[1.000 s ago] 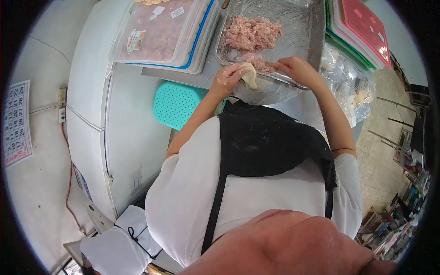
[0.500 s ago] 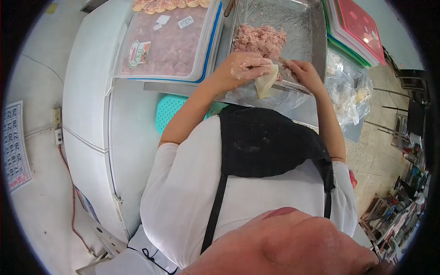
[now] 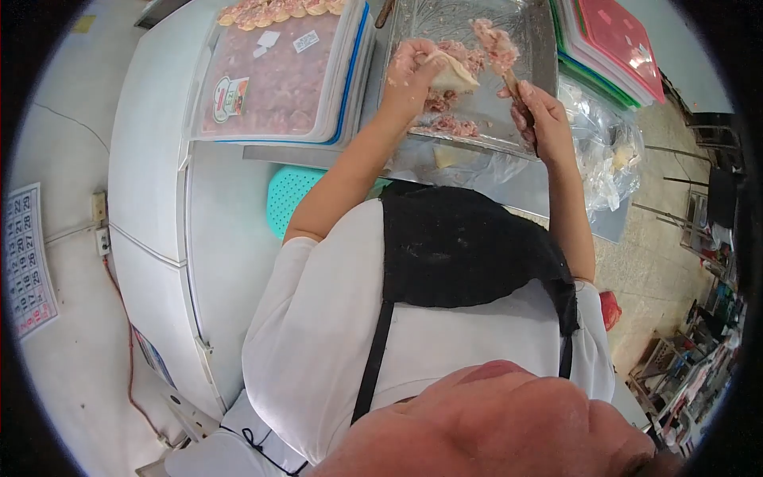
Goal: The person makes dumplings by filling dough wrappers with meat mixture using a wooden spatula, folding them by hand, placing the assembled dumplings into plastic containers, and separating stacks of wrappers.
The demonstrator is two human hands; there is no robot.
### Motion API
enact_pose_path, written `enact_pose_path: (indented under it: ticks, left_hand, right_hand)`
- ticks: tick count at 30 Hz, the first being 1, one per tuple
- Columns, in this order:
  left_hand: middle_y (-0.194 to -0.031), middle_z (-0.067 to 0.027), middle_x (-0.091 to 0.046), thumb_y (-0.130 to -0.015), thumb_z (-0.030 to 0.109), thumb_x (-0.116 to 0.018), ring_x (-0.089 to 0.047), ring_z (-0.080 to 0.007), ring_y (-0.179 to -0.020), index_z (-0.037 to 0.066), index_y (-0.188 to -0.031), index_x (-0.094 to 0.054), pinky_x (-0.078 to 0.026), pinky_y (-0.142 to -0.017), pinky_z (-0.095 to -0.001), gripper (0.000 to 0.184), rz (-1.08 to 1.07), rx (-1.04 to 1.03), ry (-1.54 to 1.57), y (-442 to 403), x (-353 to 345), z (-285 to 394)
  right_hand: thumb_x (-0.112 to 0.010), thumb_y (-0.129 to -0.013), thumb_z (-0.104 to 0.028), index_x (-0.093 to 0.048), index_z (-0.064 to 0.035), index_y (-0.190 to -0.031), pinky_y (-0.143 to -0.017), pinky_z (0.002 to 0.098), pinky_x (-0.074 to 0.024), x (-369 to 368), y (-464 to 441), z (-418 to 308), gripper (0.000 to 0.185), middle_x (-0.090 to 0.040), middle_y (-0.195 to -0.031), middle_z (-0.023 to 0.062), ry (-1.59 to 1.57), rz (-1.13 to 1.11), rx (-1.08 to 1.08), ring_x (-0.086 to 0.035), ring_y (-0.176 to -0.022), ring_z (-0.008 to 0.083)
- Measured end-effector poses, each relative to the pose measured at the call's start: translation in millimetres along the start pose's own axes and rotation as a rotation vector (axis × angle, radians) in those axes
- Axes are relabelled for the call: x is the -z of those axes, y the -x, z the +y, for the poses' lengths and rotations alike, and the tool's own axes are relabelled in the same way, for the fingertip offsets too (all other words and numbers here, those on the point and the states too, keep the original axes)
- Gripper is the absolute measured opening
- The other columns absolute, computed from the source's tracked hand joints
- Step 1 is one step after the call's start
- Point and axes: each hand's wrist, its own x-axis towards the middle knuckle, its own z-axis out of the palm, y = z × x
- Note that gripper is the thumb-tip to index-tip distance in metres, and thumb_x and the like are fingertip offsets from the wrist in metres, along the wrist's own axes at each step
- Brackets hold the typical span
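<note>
My left hand (image 3: 409, 79) is closed around a pale, thin dough wrapper (image 3: 457, 75), held over the near left part of a metal tray (image 3: 524, 28). Bits of meat stick to those fingers. In my right hand (image 3: 548, 119) is a thin wooden spatula (image 3: 515, 86), its tip raised and loaded with a lump of minced meat (image 3: 497, 46). More minced meat (image 3: 449, 126) lies in the tray, partly hidden beneath my left hand. Just in front of the tray, another pale wrapper (image 3: 451, 156) shows beside clear plastic.
To the left stand stacked clear containers (image 3: 262, 103) with blue edging, topped by a row of filled dumplings (image 3: 282, 11). Colored lids (image 3: 620, 44) are piled at the right, above a plastic bag (image 3: 604, 151). A turquoise perforated basket (image 3: 288, 199) sits below my left forearm.
My left hand has moved up and left with the wrapper. The spatula has lifted out of the meat, carrying a lump on its tip, and the hands are farther apart.
</note>
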Motion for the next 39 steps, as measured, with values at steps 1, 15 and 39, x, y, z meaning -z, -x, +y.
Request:
enact_pose_path:
  ticks: [1,15,39]
  left_hand:
    - [-0.1,-0.0098,-0.061,-0.087,0.003,-0.057,-0.062,-0.0222,-0.091,0.004,-0.114,-0.053,-0.052,-0.075,-0.036,0.027,0.079,0.088,0.304,-1.4,-6.7,-7.3]
    - [-0.117,-0.0124,-0.06,-0.093,0.008,-0.043,-0.061,-0.0201,-0.101,0.004,-0.126,-0.054,-0.053,-0.083,-0.0348,0.035,-0.095,-0.047,-0.273,7.8,-7.6,-22.5]
    - [-0.097,-0.01,-0.067,-0.093,0.018,-0.052,-0.061,-0.0164,-0.087,-0.003,-0.111,-0.061,-0.048,-0.077,-0.0285,0.03,-0.147,0.056,-0.222,21.0,14.2,-23.0]
  right_hand:
    - [-0.047,-0.098,-0.039,-0.066,-0.0055,-0.098,-0.04,0.0186,-0.022,-1.4,-0.6,-0.9,0.039,-0.041,-0.057,-0.0059,-0.012,-0.032,-0.001,-0.03,-0.044,0.0019]
    - [-0.049,-0.098,-0.032,-0.064,-0.0039,-0.099,-0.038,0.0184,-0.021,17.2,-23.6,21.3,0.032,-0.039,-0.056,-0.0056,-0.121,-0.114,-0.052,-0.029,-0.041,0.0016]
    - [-0.065,-0.089,-0.021,-0.062,-0.0063,-0.092,-0.04,0.0191,-0.0214,-18.3,-42.5,40.8,0.015,-0.047,-0.063,-0.008,-0.17,-0.12,-0.006,-0.035,-0.047,-0.0006]
